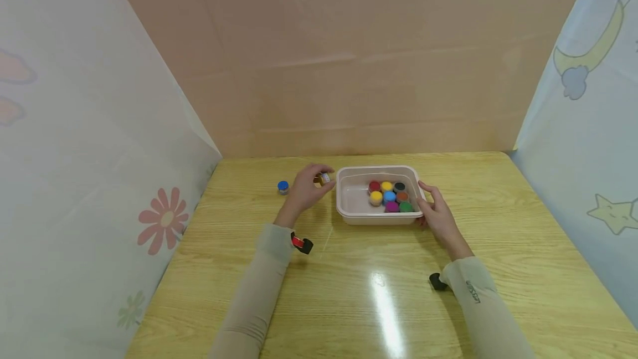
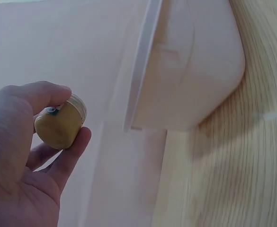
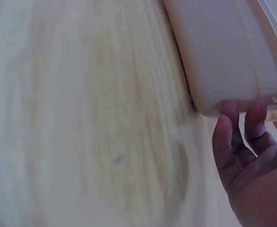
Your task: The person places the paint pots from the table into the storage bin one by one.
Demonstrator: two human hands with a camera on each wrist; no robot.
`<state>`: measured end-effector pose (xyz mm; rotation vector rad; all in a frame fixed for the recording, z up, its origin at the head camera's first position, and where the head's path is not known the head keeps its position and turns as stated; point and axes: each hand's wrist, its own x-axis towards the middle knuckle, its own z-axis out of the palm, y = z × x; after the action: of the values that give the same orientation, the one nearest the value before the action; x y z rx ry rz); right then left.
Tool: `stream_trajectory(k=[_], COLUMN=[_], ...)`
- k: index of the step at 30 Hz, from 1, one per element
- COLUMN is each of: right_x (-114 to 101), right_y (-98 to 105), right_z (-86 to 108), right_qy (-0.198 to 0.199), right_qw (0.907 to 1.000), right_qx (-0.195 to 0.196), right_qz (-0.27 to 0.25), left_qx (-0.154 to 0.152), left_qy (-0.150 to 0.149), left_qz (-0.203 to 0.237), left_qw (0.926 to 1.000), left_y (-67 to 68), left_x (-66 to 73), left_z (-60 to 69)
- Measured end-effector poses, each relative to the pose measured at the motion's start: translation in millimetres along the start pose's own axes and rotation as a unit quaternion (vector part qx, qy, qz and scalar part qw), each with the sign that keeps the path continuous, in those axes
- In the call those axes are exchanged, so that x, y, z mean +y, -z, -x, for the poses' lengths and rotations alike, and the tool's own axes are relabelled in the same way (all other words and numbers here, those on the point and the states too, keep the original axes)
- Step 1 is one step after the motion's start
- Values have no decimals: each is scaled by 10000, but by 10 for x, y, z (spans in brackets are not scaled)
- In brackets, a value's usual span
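My left hand [image 1: 306,186] pinches a small paint jar [image 2: 60,124] between thumb and fingers, just off the left end of a pale pink plastic box [image 1: 379,216]. Mustard-yellow colour shows through the jar's side in the left wrist view. At the box's right end, my right hand [image 1: 438,216] holds the rim and wall, its fingertips [image 3: 222,130] against the outside. Several paint jars stand in the right half of the box, among them a red-lidded jar [image 1: 374,186], a blue-lidded one [image 1: 389,197] and a green-lidded one [image 1: 406,207].
Left of my left hand, another blue-lidded jar [image 1: 283,187] stands on the wood-grain table [image 1: 349,292]. A brown sheet [image 1: 369,71] rises behind the table's back edge. Printed white sheets hang on both sides, with a flower [image 1: 163,218] on the left one.
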<state>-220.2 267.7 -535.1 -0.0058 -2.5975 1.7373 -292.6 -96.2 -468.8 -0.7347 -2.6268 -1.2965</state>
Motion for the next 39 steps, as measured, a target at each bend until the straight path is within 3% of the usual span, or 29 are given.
stream_trajectory(k=[10, 18, 26, 29, 39], right_x=[-20, -363, -12, 15, -16], right_y=[7, 22, 25, 20, 11], right_z=[2, 153, -17, -28, -14], right_qy=[-113, -124, -144, -124, -92], right_qw=[9999, 9997, 9998, 9999, 9999], right_qx=[-57, -182, -89, -49, -66], right_qz=[1, -138, -67, -41, 14], left_qx=[-144, -74, -40, -72, -278], left_qy=[-50, -311, -561, -636, -825], left_qz=[245, 374, -92, -201, 21], left_qw=[9996, 9988, 9984, 9977, 9962], left_y=[-145, -248, -335, -366, -498], left_x=[122, 214, 297, 325, 363], left_z=[-17, -21, -30, -32, -31])
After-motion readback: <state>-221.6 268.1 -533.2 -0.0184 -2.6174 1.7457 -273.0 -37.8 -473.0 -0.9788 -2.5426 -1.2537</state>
